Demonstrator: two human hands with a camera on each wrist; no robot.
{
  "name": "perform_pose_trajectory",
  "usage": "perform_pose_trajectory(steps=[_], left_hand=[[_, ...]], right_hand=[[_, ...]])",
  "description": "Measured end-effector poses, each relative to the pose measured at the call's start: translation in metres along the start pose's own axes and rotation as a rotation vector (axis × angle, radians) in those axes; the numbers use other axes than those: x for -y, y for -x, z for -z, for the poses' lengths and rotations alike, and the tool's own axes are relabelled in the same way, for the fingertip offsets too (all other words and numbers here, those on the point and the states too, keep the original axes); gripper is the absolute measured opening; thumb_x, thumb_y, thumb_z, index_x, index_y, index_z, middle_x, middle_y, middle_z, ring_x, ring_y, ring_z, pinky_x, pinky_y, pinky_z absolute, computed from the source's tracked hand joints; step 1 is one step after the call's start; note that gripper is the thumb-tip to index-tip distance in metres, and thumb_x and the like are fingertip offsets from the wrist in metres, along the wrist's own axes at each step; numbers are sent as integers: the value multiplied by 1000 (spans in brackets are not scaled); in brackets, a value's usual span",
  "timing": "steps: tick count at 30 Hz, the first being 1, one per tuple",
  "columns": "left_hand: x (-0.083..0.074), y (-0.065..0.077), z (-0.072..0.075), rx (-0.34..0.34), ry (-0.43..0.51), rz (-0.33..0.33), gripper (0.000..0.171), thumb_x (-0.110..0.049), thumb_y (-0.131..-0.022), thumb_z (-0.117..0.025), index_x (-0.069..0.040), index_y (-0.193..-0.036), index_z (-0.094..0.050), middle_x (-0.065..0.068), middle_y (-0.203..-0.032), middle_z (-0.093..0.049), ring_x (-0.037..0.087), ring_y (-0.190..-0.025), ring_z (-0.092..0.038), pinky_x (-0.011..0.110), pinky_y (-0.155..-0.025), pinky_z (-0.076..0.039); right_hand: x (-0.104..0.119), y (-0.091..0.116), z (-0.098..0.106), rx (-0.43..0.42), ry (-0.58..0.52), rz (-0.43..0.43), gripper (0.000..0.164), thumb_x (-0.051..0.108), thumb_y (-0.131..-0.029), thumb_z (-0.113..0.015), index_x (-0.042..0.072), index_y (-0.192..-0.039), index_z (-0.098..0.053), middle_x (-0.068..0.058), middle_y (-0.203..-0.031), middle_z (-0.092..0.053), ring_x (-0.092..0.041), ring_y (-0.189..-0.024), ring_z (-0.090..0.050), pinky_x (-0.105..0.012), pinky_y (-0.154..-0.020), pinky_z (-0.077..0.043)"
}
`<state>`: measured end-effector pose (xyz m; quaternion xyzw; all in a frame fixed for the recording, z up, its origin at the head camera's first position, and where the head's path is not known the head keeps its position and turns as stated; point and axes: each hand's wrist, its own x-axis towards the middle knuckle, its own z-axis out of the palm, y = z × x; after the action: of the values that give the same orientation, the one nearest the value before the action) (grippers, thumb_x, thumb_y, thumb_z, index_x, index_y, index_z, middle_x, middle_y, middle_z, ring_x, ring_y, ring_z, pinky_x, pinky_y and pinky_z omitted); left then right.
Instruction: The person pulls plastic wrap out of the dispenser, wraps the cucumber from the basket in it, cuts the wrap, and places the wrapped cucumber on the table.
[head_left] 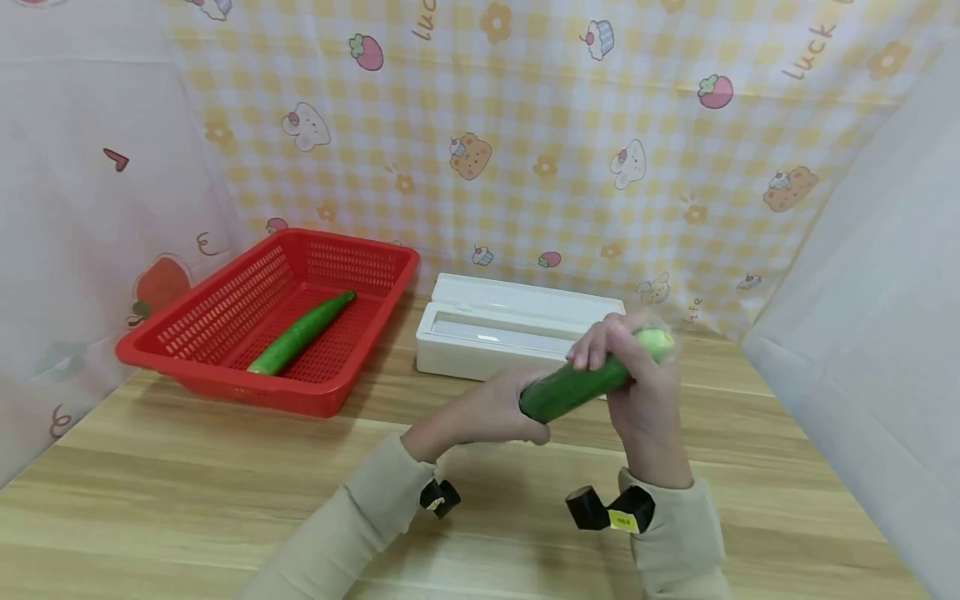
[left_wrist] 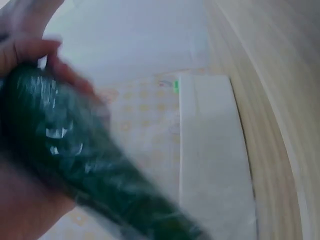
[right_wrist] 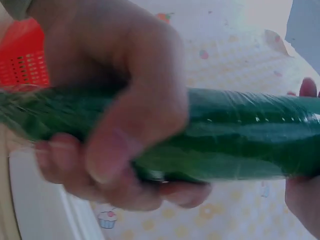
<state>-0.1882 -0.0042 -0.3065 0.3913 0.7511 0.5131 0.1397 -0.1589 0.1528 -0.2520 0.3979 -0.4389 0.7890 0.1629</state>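
Observation:
Both hands hold a dark green cucumber (head_left: 573, 392) up over the table, tilted with its pale end to the upper right. Clear film, wrinkled and shiny, wraps it in the right wrist view. My left hand (head_left: 495, 408) grips its lower left end; in the right wrist view this left hand (right_wrist: 135, 100) curls round the wrapped cucumber (right_wrist: 240, 132). My right hand (head_left: 637, 383) holds it near the pale end, fingers bent over the top. Loose film trails from the cucumber (left_wrist: 95, 145) in the left wrist view, which is blurred.
A white box (head_left: 480, 354) with its lid (head_left: 525, 296) raised stands behind the hands. On the left, a red basket (head_left: 330, 400) holds another cucumber (head_left: 300, 333). A patterned curtain (head_left: 465, 208) hangs behind the wooden table (head_left: 225, 483), with white cloth at both sides.

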Motion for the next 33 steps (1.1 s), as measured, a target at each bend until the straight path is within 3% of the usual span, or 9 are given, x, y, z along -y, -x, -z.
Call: perform_pose_trajectory(steps=[4,7,9,15,23,28,33], left_hand=[[-2,2,1,124,68,77,31,-3,-73,-65,-16,-99,-55,1,-80,-55,11,-63,-51,25,-55,-46],[-3,2,1,147,48,84,33,-6,-74,-65,-20,-102,-54,1,-81,-56,10,-63,-54,26,-55,-48],[-4,2,1,151,41,83,34,-8,-74,-66,-19,-103,-54,2,-83,-55,10,-63,-55,28,-57,-50],[-6,1,1,136,-14,75,33,-20,-77,-71,-19,-105,-53,2,-85,-55,10,-67,-55,33,-62,-52],[-11,-2,-4,-7,-348,-17,50,-22,-79,-74,-17,-121,-47,-4,-91,-57,8,-77,-51,20,-66,-44],[-11,-3,-11,-62,-493,-46,47,-22,-81,-72,-16,-120,-46,-5,-91,-58,7,-74,-53,19,-65,-44],[-9,-3,-14,-60,-501,-76,42,-13,-80,-71,-17,-114,-47,-5,-85,-56,6,-69,-50,18,-59,-42]], right_hand=[[2,-1,5,181,-98,70,28,14,-96,-49,3,-71,-50,-6,-58,-53,-20,-54,-54,-32,-63,-50],[4,-3,6,192,-144,69,41,31,-98,-44,3,-68,-49,-4,-57,-52,-19,-53,-52,-31,-63,-51],[6,-3,3,118,-136,63,46,33,-100,-39,4,-65,-50,-4,-55,-53,-18,-51,-52,-31,-60,-51],[14,-3,-6,-237,8,132,47,20,-101,-37,3,-58,-42,-8,-47,-49,-19,-41,-52,-29,-47,-49],[19,-6,0,-510,58,227,48,23,-100,-35,1,-57,-38,-10,-42,-44,-23,-36,-51,-32,-41,-48],[24,-9,5,-619,89,246,54,29,-100,-32,3,-53,-36,-8,-39,-41,-21,-32,-47,-31,-37,-46],[29,-9,8,-587,36,208,65,38,-101,-24,6,-45,-34,-6,-34,-39,-19,-28,-44,-30,-34,-42]])
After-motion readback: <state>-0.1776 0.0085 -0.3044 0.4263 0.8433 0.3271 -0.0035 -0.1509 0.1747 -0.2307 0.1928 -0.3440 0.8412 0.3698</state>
